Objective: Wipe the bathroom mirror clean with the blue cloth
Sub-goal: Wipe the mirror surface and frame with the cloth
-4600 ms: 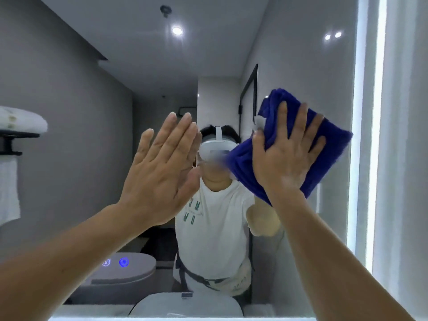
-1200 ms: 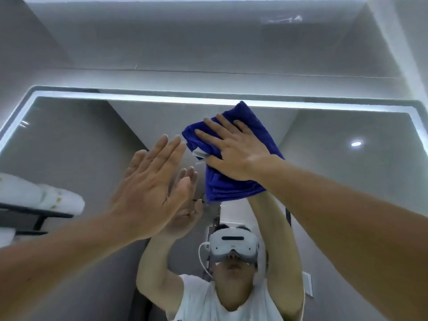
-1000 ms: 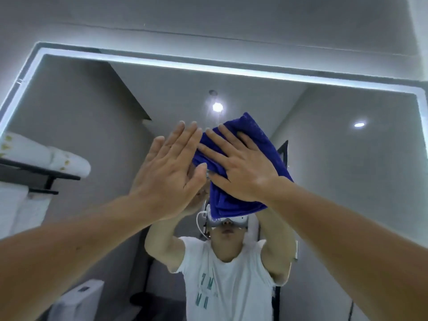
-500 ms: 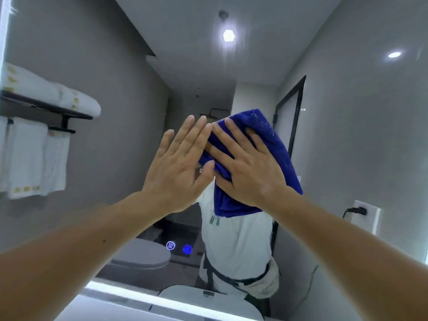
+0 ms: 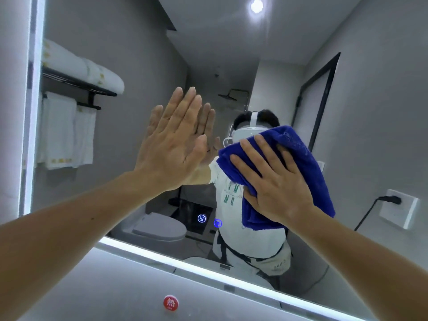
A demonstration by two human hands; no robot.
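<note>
"Head view is up on my screen. Where's the cloth?"

"On the mirror [image 5: 382,107], right of its middle. I see the cloth [image 5: 303,158], blue and bunched, pressed against the glass under the right hand [image 5: 275,181]."

"Is it gripped?"

"No. The fingers are straight and spread, with the palm flat on the cloth and nothing curled round it. The cloth sticks out past the hand above, below and to the right."

"And the other one?"

"The left hand [image 5: 171,147] is up at the mirror's middle, just left of the cloth and apart from it. Its fingers are straight and held together, its palm faces the glass and it holds nothing. Its reflection sits right behind it, but I cannot tell from here whether the skin touches the glass."

"Anything else on the glass?"

"Two small blue icons [image 5: 201,218] glow low on the mirror, below the left hand. A light strip [image 5: 208,272] runs along the mirror's bottom edge and another up its left edge. A round red sticker [image 5: 171,302] sits on the grey surface under the mirror."

"What's reflected?"

"White towels [image 5: 67,130] at the mirror's left, a toilet [image 5: 159,228] low in it, and a socket [image 5: 398,208] at its right with a plug in it."
</note>
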